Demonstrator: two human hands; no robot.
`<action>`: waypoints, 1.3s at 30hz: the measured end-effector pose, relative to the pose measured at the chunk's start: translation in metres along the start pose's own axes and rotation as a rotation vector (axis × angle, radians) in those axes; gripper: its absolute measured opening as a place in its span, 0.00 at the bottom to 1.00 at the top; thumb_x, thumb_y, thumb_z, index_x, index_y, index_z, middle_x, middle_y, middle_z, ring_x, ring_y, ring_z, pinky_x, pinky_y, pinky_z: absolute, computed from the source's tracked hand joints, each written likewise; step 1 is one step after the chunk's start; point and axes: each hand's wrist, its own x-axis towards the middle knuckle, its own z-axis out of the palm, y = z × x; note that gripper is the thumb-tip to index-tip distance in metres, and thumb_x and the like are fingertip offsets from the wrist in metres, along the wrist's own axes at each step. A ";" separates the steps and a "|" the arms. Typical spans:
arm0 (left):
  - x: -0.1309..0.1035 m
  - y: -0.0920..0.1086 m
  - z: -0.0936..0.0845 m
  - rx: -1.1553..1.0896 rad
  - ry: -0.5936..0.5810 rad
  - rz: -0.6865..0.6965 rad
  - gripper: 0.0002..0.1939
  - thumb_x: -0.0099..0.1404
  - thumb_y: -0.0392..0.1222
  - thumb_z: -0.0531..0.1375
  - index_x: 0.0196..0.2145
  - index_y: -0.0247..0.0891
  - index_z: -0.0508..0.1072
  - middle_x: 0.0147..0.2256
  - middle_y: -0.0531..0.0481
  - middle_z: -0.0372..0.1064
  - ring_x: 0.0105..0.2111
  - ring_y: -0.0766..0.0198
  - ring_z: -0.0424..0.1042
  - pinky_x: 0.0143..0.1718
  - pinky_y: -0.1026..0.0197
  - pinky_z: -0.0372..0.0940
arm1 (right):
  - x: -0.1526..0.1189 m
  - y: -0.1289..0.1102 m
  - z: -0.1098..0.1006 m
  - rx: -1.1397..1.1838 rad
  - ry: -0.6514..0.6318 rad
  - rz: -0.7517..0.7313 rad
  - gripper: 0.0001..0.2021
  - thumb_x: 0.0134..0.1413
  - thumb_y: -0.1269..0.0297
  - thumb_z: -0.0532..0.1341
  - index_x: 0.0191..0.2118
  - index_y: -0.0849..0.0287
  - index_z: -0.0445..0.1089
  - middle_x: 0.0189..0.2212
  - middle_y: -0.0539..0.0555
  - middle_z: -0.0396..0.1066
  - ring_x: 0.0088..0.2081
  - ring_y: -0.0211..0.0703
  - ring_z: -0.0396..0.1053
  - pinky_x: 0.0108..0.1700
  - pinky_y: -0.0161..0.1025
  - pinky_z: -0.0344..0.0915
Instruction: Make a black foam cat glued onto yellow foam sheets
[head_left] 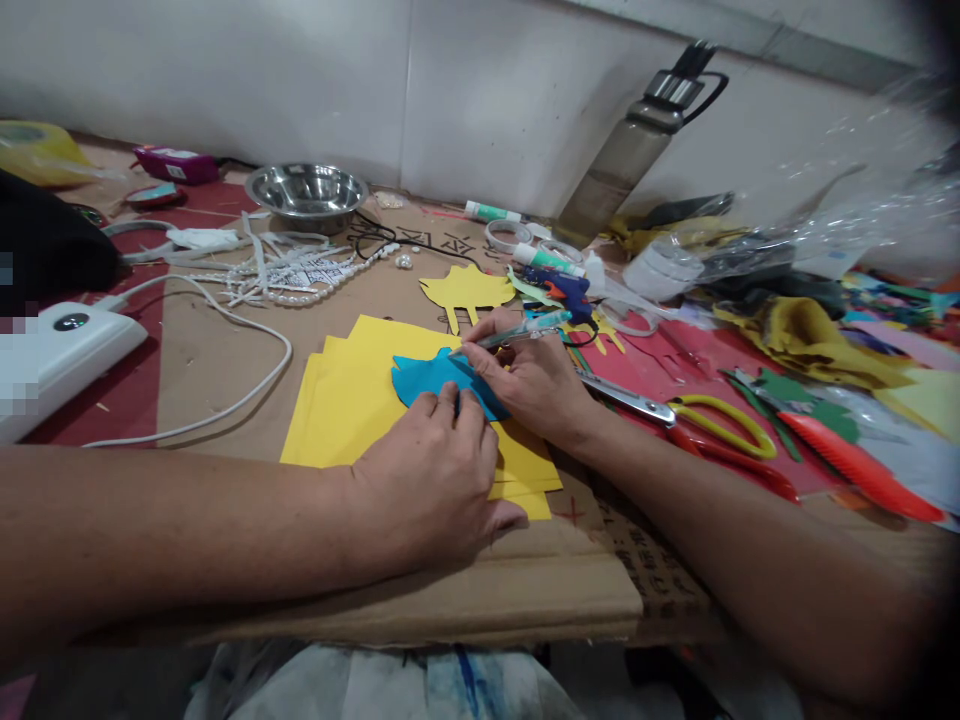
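A blue cut-out shape (424, 377) lies on a stack of yellow sheets (337, 400). My left hand (442, 465) presses on its lower part, fingers bent and spread a little, thumb out over the edge of the sheets. My right hand (532, 375) is closed around a slim clear pen (517, 328), whose tip meets the upper edge of the blue shape. Just beyond the stack lies a yellow cut-out (465, 288) with thin legs.
Scissors (667, 410) and an orange-handled cutter (855, 465) lie at the right, near coloured scraps. Behind are a steel bowl (306, 192), a leaning bottle (622, 150), glue sticks and tape rolls. A white device (67, 360) with a cable is at the left.
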 end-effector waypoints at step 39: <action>0.000 0.001 0.000 0.019 0.009 0.011 0.37 0.68 0.64 0.51 0.45 0.22 0.77 0.46 0.22 0.72 0.49 0.33 0.72 0.44 0.44 0.66 | 0.005 0.006 0.005 -0.048 0.038 -0.002 0.06 0.59 0.62 0.59 0.34 0.57 0.69 0.30 0.52 0.72 0.32 0.42 0.69 0.35 0.41 0.66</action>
